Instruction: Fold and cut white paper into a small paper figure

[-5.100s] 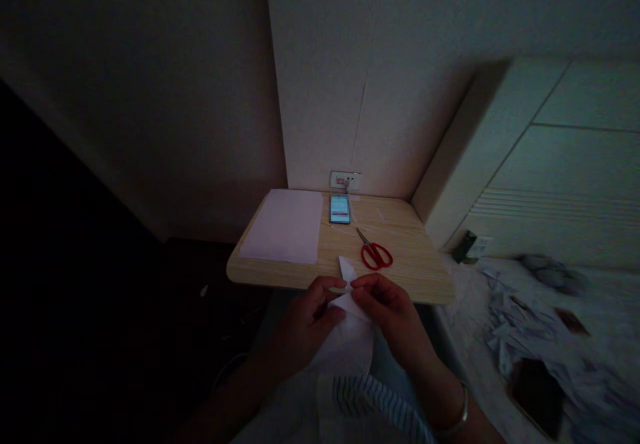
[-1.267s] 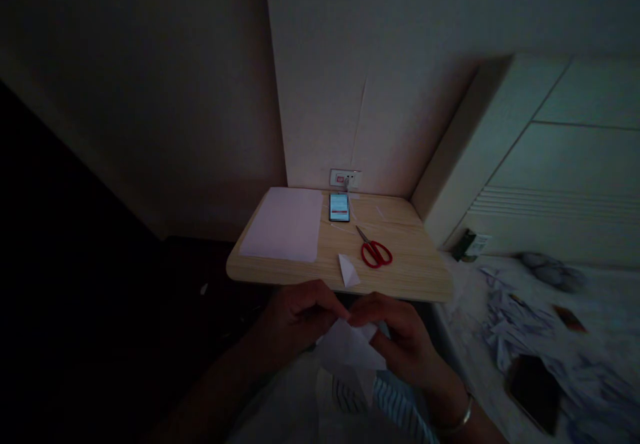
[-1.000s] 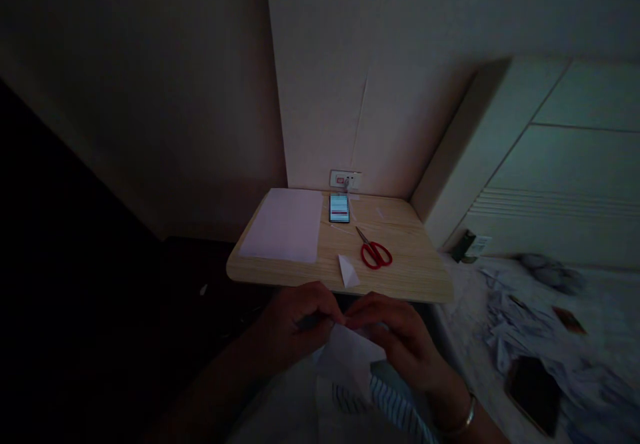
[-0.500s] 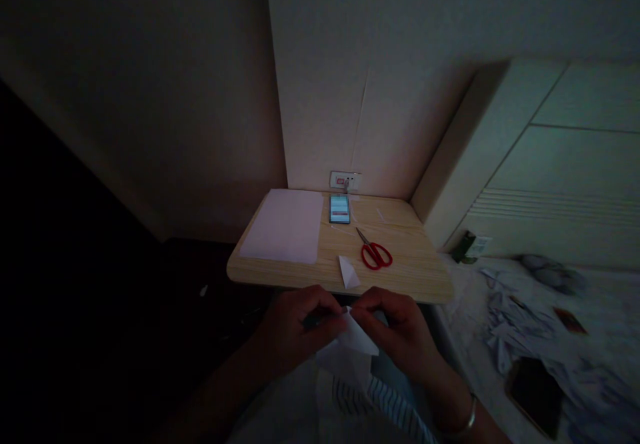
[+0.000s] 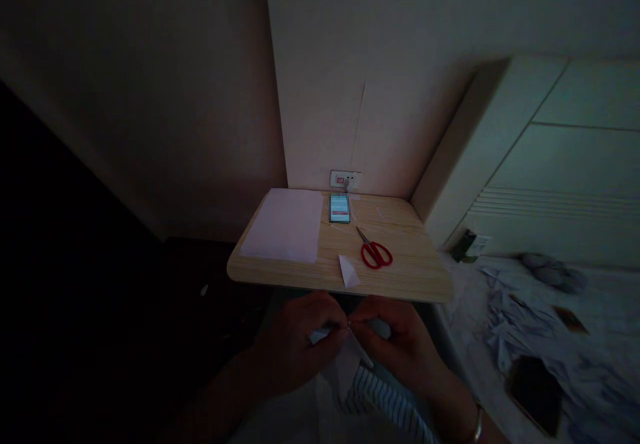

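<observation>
Between my two hands is a piece of white paper point(image 5: 345, 359), its upper tip pinched from both sides just in front of the table edge. My left hand point(image 5: 306, 332) closes thumb and forefinger on it from the left. From the right, my right hand point(image 5: 400, 337) pinches the same tip, fingertips nearly touching the left ones. The paper hangs down over my lap, and its lower part blends with pale clothing. A small folded paper piece point(image 5: 349, 272) lies on the table beyond, beside red-handled scissors point(image 5: 374, 252).
The wooden table point(image 5: 405, 284) carries a stack of white paper point(image 5: 285, 225), a lit phone point(image 5: 339, 209) and thin paper strips. Behind it is a wall socket point(image 5: 345, 179). At right, a bed point(image 5: 460, 297) holds crumpled cloth and a dark tablet-like object point(image 5: 536, 391).
Both hands have moved slightly lower and toward me. The paper between them has tilted, and less of its white face shows now. Everything on the table stays put.
</observation>
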The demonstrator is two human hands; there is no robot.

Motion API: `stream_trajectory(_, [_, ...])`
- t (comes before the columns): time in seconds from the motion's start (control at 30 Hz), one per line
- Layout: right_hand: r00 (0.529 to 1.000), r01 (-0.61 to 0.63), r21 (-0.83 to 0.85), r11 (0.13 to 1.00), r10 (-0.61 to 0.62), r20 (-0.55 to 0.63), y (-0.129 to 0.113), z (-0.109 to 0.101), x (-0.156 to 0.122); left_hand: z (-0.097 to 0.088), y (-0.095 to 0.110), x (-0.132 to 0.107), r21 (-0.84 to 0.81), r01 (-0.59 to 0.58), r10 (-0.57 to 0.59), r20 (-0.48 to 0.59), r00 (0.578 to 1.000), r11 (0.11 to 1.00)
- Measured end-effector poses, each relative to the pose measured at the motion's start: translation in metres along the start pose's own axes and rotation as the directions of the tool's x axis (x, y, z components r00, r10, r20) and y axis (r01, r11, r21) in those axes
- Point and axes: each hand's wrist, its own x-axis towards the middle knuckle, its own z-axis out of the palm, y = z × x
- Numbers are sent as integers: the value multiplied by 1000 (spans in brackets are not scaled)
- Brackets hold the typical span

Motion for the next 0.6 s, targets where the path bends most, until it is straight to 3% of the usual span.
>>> stream_trajectory(0.13, [1000, -5, 6, 1000, 5, -27, -2, 2, -1, 4, 0, -2, 1, 12, -12, -32, 999, 1000])
stream_trajectory(0.3, [996, -77, 50, 996, 79, -36, 0, 6, -1, 8, -2, -4, -33, 114, -116, -73, 991, 993])
stream_trajectory(0.47, [973, -183, 153, 971, 201, -112, 5, 10, 0, 15, -7, -1, -182, 303, -333, -162, 929, 935])
stream_trajectory(0.6, [962, -251, 179, 951, 265, -61, 6, 9, 0, 20, -12, 2, -266, 327, -386, -212, 898, 907])
